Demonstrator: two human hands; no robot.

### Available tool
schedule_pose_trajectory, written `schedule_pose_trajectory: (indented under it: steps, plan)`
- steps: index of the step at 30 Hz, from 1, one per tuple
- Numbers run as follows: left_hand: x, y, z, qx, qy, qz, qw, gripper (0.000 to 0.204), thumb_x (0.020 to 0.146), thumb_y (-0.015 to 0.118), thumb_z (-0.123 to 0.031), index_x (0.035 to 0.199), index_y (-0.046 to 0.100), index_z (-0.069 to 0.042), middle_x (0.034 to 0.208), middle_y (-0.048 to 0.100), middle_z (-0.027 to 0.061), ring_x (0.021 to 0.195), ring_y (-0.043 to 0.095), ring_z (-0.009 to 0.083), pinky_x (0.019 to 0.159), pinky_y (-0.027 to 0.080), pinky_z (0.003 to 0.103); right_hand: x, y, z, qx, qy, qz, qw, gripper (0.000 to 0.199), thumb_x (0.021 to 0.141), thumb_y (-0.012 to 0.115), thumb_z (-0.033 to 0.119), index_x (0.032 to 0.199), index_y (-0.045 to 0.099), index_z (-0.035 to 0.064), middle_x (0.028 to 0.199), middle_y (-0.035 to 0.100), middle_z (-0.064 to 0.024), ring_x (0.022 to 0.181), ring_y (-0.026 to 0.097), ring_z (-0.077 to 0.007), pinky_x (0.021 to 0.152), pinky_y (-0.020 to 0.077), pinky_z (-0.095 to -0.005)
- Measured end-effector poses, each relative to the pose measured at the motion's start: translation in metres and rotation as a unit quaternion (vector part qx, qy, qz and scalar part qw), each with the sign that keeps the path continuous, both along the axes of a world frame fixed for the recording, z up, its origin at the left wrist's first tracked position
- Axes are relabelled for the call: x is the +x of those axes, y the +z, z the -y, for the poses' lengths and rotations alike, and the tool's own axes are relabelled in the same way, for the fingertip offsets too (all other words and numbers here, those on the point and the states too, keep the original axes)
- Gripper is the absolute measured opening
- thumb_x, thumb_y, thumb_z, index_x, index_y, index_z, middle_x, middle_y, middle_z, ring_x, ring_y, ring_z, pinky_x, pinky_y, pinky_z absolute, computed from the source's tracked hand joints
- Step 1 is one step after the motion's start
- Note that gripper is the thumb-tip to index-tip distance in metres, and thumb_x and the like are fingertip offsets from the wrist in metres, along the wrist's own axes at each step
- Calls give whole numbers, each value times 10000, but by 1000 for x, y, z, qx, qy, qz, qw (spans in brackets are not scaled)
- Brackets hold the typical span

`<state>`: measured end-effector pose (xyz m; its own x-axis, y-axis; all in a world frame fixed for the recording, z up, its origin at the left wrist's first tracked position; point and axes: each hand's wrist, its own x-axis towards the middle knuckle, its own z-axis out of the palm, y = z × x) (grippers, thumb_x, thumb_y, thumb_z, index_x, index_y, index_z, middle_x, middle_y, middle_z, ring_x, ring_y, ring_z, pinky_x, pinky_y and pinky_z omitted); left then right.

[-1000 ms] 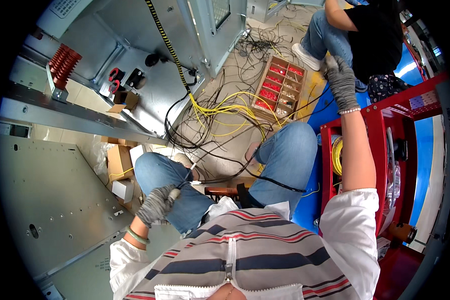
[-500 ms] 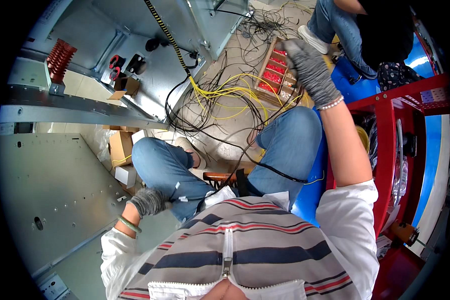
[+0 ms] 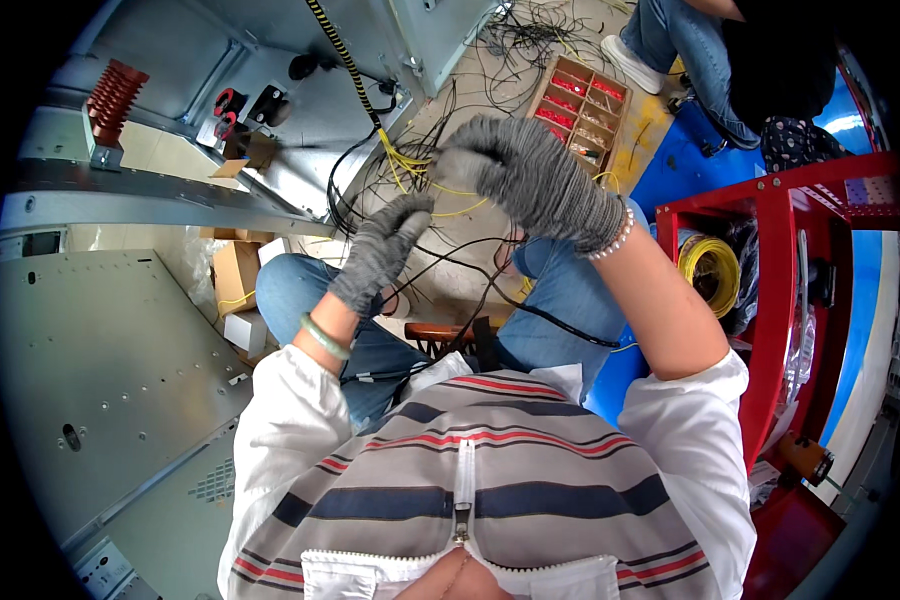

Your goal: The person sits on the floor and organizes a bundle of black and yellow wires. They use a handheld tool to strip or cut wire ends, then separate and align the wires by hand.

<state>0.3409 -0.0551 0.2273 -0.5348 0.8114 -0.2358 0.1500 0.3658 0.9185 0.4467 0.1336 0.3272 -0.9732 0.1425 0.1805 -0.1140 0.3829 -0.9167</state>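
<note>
Both gloved hands are up in front of the chest, meeting near the middle of the shot. The left hand (image 3: pixel 380 250) comes up from about 7 o'clock, forearm angled upward, a green bangle (image 3: pixel 324 337) on the wrist. Its grey knit fingers are bunched together, tips pointing to 1 o'clock toward the other hand. They look pinched on something thin, but I honestly can't tell what, the glove hides it.

The right hand (image 3: pixel 530 175) reaches in from 4 o'clock, bare forearm bent sharply at the elbow, a pearly bead bracelet (image 3: pixel 612 236) at the cuff. The back of the glove faces the camera and the fingers curl down and to the left, so whether it's clamped on anything is hidden too.

The wiring is right there: yellow wires (image 3: pixel 417 168) run in from 11 o'clock, passing just behind the fingertips, thin and springy, mixed with a loose tangle of black cables (image 3: pixel 440 265) hanging below the hands over the knees.

Further out at 12 o'clock a wooden parts tray (image 3: pixel 580 105) with red bits sits on the floor. At 3 o'clock a red cart (image 3: pixel 770 300) holds a coil of yellow wire (image 3: pixel 712 272).
</note>
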Motion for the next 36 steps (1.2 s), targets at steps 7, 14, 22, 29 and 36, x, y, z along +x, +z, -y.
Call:
schedule_pose_trajectory:
  steps: [7,14,22,29,36]
  plan:
    - [5,-37,14,-180,-127,415,883,356,858,485,-314,1084,514,-41,884,621,83,628,611,119,447,458,203,17,1,5,104,-10,-1,994,213,755,608,205,890,617,39,865,613,-136,765,600,-233,678,479,-325]
    - [23,-64,20,20,-50,615,786,440,857,489,-237,1251,393,-67,1083,562,67,780,595,118,631,515,278,34,-62,28,13,-175,39,984,214,777,595,189,896,559,15,816,585,-141,705,587,-226,651,468,-319]
    - [28,-115,41,-92,-20,67,993,439,804,558,-106,1214,403,-97,1084,481,122,875,568,195,734,494,307,48,-80,59,-194,-220,89,952,153,791,611,157,769,503,50,608,480,13,546,434,-59,512,389,-221]
    - [44,-69,49,-21,153,683,714,229,857,510,-208,1026,490,-55,1024,555,156,833,598,268,670,539,337,52,-110,85,-53,-228,44,971,212,736,638,223,788,553,36,664,567,-86,570,532,-182,562,432,-275]
    - [14,-76,50,33,217,580,785,243,886,382,-122,1084,465,-8,1037,573,130,831,599,223,600,520,256,57,-112,94,-36,-147,85,985,313,733,644,226,968,546,45,643,522,-41,624,500,-150,588,420,-295]
